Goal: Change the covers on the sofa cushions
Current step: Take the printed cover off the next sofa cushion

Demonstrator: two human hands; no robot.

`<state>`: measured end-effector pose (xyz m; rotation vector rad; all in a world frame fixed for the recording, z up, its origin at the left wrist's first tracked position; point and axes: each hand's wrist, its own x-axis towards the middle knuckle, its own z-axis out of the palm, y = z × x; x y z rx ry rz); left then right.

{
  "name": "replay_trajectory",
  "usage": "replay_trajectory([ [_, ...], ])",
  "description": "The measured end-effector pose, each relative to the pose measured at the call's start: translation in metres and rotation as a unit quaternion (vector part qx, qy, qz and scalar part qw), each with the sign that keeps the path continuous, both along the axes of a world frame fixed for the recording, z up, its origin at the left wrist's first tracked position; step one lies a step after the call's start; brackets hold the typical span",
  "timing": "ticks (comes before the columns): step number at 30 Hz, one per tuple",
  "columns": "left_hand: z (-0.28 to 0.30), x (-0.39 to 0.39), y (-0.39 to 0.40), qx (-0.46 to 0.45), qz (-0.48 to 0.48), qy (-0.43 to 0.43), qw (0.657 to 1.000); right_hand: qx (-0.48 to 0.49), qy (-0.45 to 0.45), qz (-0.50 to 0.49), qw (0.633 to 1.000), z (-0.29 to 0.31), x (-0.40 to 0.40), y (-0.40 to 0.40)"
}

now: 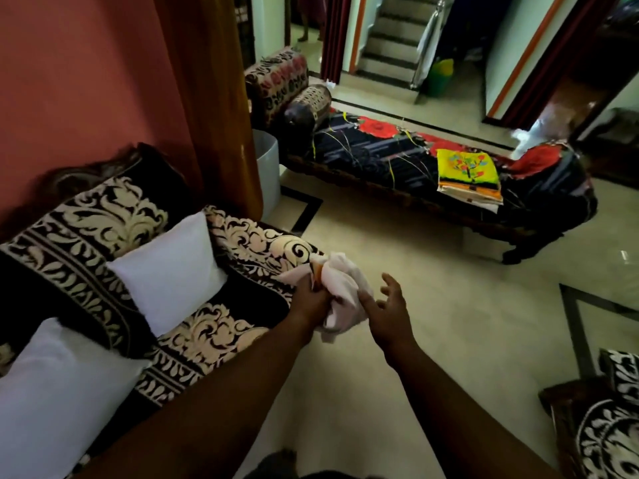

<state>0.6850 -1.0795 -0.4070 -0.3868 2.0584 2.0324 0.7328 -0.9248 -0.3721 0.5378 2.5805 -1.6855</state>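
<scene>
My left hand (309, 300) is shut on a bunched pale cushion cover (340, 292), held just off the front edge of the sofa (103, 216). My right hand (390, 311) hovers beside the bundle with fingers spread, holding nothing. Two bare white cushions lie on the black-and-cream patterned sofa: one (169, 271) in the middle, one (58, 399) at the near left. A stack of folded covers (468, 174), the top one yellow with a tree design, rests on the dark floral daybed (397, 157) across the room.
Pale tiled floor (415, 271) lies between the sofa and the daybed. A patterned chair (601, 423) stands at the lower right. A bolster (307, 105) sits at the daybed's far end. Stairs (390, 39) and a green bucket (441, 77) are behind.
</scene>
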Motion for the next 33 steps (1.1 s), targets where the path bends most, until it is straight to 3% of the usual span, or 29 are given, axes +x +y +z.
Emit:
replay_trajectory([
  [3,0.002,-0.058,0.021,-0.045,-0.003,0.031,0.998,-0.050,0.053,0.089,0.993,0.000,-0.052,0.013],
  [5,0.005,-0.100,0.041,-0.022,-0.026,0.038,0.999,-0.043,0.058,0.134,0.988,-0.003,-0.101,0.022],
  [10,0.000,-0.211,0.089,0.047,-0.087,-0.001,0.995,-0.118,0.032,0.136,0.983,-0.024,-0.217,0.073],
  [13,0.002,-0.273,0.114,0.029,-0.065,-0.035,0.997,0.055,0.009,0.139,0.989,-0.029,-0.297,0.107],
  [17,0.007,-0.341,0.140,0.012,-0.072,0.029,0.997,0.247,-0.013,0.173,0.953,-0.028,-0.395,0.125],
  [22,0.009,-0.445,0.139,0.017,-0.007,0.045,0.999,0.254,0.034,0.225,0.940,-0.019,-0.518,0.119],
  [26,-0.006,-0.535,0.113,0.039,0.031,0.041,0.998,0.207,0.032,0.242,0.947,-0.026,-0.620,0.101],
  [33,-0.028,-0.697,0.045,0.027,0.105,0.028,0.994,0.216,0.012,0.261,0.941,-0.030,-0.798,0.049],
])
